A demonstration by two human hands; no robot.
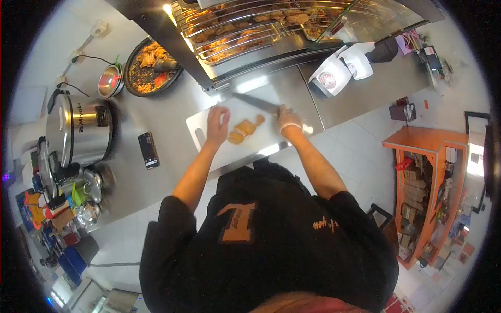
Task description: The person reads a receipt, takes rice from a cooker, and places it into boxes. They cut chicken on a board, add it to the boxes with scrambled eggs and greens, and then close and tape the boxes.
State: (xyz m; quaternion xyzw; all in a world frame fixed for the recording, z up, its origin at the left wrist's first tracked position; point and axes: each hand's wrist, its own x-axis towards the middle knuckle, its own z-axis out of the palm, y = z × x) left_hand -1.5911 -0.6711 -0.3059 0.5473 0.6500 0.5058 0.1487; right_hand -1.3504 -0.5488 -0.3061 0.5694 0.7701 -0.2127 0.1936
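A white cutting board (196, 123) with a handle slot lies on the steel counter. On it sits a golden-brown fried piece of food (243, 128), cut into several slices, with one small piece (260, 119) apart at the right. My right hand (288, 120), in a clear plastic glove, is closed on the handle of a knife (255, 101). The knife's wide blade points left, over the far side of the board. My left hand (216, 124) is bare, just left of the slices, its fingers loosely bent and apart, holding nothing.
A phone (148, 150) lies on the counter at the left, near a large rice cooker (81, 128). Behind are a dark pan of food (136, 82) and metal bowls (109, 81). A heated display case (209, 78) borders the far side. Open white boxes (334, 73) stand at the right.
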